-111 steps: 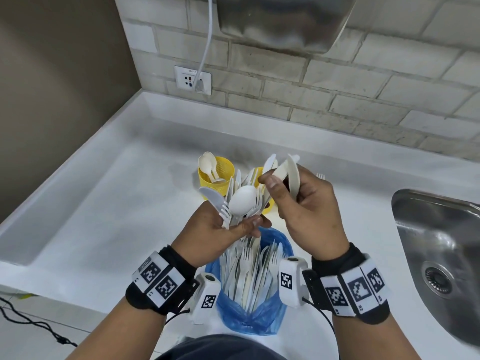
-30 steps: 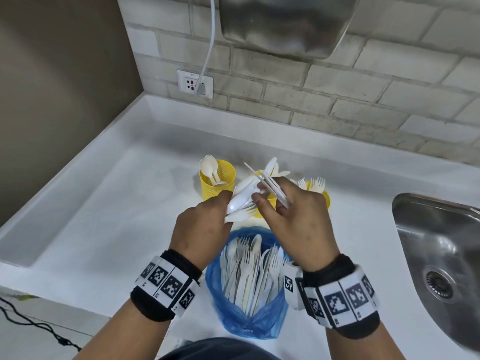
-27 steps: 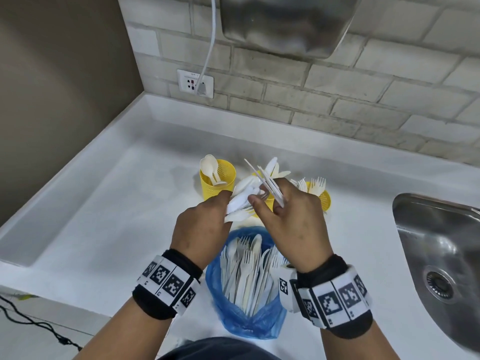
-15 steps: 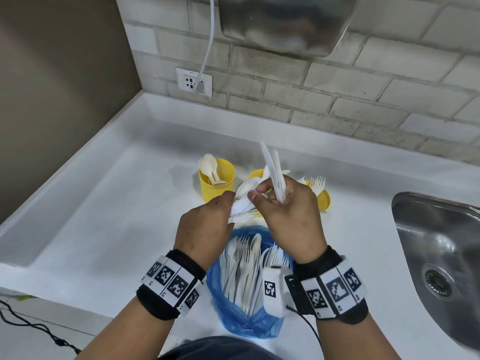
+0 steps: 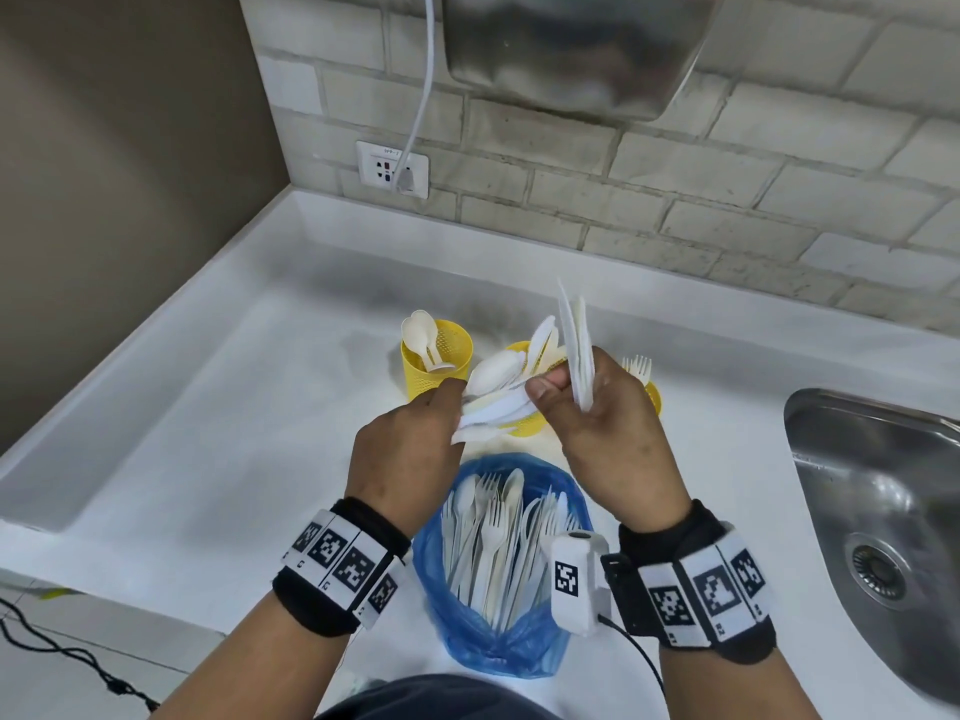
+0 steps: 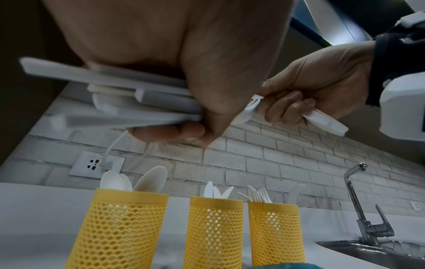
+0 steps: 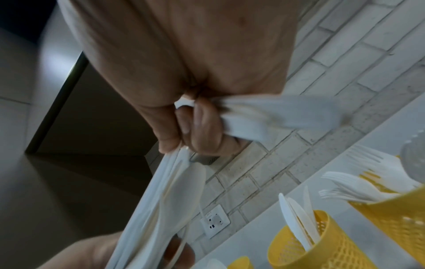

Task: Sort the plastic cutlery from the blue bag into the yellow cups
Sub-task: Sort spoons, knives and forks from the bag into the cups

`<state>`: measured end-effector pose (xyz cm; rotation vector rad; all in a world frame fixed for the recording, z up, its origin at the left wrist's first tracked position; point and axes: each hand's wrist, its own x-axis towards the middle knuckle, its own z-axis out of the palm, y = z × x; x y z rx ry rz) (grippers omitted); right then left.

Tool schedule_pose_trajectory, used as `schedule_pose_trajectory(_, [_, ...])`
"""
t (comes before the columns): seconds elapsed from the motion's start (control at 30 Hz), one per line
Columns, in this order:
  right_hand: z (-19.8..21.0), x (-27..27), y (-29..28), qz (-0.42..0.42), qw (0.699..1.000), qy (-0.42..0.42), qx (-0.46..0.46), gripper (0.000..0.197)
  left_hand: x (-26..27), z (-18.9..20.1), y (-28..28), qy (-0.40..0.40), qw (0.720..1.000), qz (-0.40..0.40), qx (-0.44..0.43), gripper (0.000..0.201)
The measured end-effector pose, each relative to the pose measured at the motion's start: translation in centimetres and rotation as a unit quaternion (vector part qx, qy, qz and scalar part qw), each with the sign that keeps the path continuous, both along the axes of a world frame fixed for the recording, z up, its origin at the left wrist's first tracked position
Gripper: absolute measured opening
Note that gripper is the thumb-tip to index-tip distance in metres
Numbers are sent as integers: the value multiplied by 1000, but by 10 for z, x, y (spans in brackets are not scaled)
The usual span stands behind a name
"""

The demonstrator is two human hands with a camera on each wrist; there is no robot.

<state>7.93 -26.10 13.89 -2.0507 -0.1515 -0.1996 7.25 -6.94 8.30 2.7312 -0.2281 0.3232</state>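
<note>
White plastic cutlery (image 5: 493, 402) is clasped in the left hand (image 5: 405, 454), its tips reaching right into the right hand (image 5: 608, 439), which pinches upright knives (image 5: 576, 350). Just beyond both grips stand three yellow cups (image 6: 119, 231); directly beneath, the blue bag (image 5: 498, 652) gapes, well short of the sink (image 5: 883, 511) edge.

A kitchen: white counter (image 5: 218, 407), steel sink (image 5: 883, 491) with tap (image 6: 363, 203), brick-tiled wall (image 5: 675, 189), wall socket (image 5: 392, 168)
</note>
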Motion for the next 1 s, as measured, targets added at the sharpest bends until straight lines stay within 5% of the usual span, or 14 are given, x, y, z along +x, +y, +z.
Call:
schedule_pose_trajectory(0.17, [-4,3,-5,3,992,28,126,17,-2,4,-2,-4,1000,5,-16,47])
schedule_pose_trajectory(0.37, [-6,-5,8,-42,995,-20,86,20,-2,6,-6,3,1000,13,-21,45])
schedule_pose_trajectory(0.5, [-4,-1,0,-86,969,-10,230,25,-4,8,-5,-6,999,27,-36,44])
schedule_pose_trajectory(0.77, [-4,-4,20,-40,946,62,317,23,-2,13,-10,14,999,32,-35,36])
schedule_pose_trajectory(1.0, [14,5,1,-132,866,-17,482,11,-3,13,-6,19,999,22,-33,41])
